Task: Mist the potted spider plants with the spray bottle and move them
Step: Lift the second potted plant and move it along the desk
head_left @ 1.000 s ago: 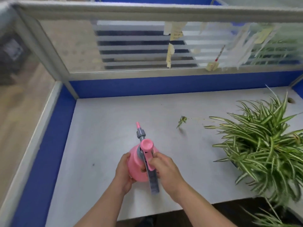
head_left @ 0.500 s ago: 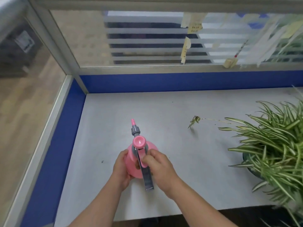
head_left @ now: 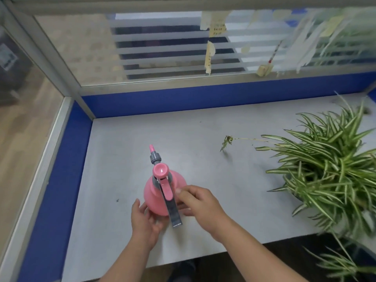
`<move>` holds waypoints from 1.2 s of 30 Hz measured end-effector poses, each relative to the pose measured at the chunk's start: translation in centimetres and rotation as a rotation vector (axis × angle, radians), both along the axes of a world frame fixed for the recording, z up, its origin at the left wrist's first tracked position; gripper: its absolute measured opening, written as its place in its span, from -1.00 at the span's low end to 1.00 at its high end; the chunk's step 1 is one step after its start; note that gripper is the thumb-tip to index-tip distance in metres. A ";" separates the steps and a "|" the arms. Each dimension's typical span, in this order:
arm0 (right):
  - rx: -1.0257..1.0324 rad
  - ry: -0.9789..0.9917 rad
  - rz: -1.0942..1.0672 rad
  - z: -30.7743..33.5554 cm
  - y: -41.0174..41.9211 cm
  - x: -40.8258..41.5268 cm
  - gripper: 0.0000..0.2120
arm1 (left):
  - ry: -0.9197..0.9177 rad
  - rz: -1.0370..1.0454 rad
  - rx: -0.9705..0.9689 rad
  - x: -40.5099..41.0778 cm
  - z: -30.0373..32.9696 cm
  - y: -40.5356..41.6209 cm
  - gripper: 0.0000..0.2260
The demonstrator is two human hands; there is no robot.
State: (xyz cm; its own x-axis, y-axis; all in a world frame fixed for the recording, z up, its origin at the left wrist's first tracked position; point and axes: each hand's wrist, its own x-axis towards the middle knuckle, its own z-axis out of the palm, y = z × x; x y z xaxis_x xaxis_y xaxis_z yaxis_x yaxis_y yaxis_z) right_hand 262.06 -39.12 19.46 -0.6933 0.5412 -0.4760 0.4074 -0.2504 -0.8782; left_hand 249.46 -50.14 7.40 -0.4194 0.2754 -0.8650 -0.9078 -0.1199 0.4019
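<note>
A pink spray bottle [head_left: 156,192] with a grey handle and a pink trigger stands upright on the grey desk [head_left: 126,143], nozzle pointing away from me. My left hand [head_left: 143,219] lies against its lower left side with the fingers spread. My right hand [head_left: 200,203] hovers just right of the handle, fingers loosely curled and off it. A potted spider plant [head_left: 325,176] stands at the desk's right edge; its pot is mostly hidden under the leaves. A second spider plant [head_left: 341,263] shows below the desk at the lower right.
A thin runner with a small plantlet [head_left: 225,141] reaches left from the big plant over the desk. Blue partition walls [head_left: 183,100] with glass above enclose the desk at the back and left. Paper notes [head_left: 209,55] hang on the glass.
My right hand has come off the bottle's handle and moved to the right. My left hand has loosened and slid lower. The bottle now stands on the desk by itself.
</note>
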 end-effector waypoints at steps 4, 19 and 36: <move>0.009 -0.063 -0.084 0.2 0.9 3.7 -0.78 | -0.060 -0.036 -0.006 2.6 0.5 -0.5 -0.48; -0.064 -0.007 -0.606 1.6 1.5 20.0 -0.73 | -0.059 -0.386 0.226 16.5 5.2 6.5 -0.56; -0.107 0.085 -1.105 -3.8 3.9 31.1 -0.84 | -0.096 -0.664 0.316 25.0 2.2 20.8 -0.58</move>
